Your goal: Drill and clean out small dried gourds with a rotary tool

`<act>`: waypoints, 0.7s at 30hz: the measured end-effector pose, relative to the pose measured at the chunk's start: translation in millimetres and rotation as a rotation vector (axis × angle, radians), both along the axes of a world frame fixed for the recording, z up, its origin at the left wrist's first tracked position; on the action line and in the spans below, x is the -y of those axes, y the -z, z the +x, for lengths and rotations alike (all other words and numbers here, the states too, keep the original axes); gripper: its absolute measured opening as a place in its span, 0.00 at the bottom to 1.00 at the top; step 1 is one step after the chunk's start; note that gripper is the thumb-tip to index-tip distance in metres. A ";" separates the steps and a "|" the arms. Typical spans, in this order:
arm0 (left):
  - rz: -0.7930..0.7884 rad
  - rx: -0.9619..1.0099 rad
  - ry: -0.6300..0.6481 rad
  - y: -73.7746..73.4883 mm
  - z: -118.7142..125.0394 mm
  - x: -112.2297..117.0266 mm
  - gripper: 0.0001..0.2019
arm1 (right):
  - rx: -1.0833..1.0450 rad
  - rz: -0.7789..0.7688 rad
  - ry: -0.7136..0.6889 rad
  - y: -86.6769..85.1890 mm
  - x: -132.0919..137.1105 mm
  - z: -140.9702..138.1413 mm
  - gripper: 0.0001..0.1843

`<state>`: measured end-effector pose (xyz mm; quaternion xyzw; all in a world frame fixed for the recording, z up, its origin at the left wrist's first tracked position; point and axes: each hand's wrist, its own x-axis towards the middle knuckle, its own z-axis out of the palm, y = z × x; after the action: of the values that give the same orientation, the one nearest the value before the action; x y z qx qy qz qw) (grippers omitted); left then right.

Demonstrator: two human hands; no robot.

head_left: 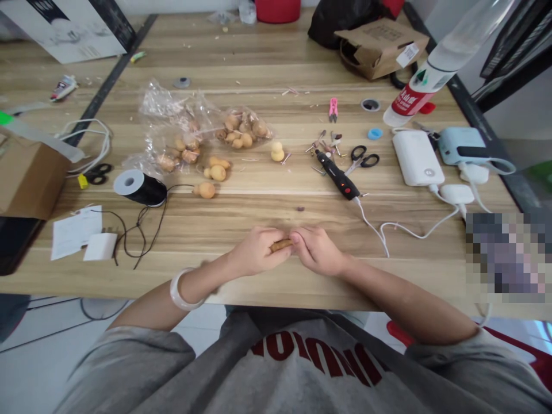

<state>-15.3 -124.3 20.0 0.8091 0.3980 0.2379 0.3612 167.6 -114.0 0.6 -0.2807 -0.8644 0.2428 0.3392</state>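
Note:
My left hand (257,251) and my right hand (317,250) meet near the front edge of the wooden table (267,92). Both are closed around a small brown rod-like piece (281,245), which shows only between the fingers. A white bangle (180,292) is on my left wrist. Several small tan gourds (214,171) lie loose further back, with more in clear plastic bags (244,131). One pale gourd (277,152) stands alone.
A black rotary tool (337,175) with a white cable lies right of centre beside black scissors (363,158) and small bits. A black cord spool (138,187) sits left. A white power bank (417,157), chargers, a bottle (435,69) and cardboard boxes (379,46) surround.

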 end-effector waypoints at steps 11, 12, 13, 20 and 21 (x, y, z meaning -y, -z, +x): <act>-0.031 -0.011 -0.075 -2.1 -1.7 -0.9 0.13 | 0.084 -0.151 -0.074 -8.1 -3.9 6.9 0.24; -0.056 -0.021 -0.104 -3.0 -2.8 -2.0 0.13 | 0.121 -0.134 -0.066 -13.7 -9.1 12.8 0.24; -0.078 -0.025 -0.133 -3.9 -4.0 -3.3 0.13 | 0.151 -0.095 -0.027 -20.0 -17.1 20.8 0.23; -0.142 0.049 -0.280 -4.6 -11.7 -11.8 0.15 | 0.524 0.108 0.618 -36.3 -139.0 111.4 0.19; -0.168 0.076 -0.299 -4.1 -12.0 -12.7 0.16 | 0.568 0.089 0.592 -31.6 -154.4 121.7 0.19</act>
<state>-27.3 -111.6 24.2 0.6983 0.5186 0.2853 0.4026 289.3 40.4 32.2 -0.5581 -0.8152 0.0103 0.1543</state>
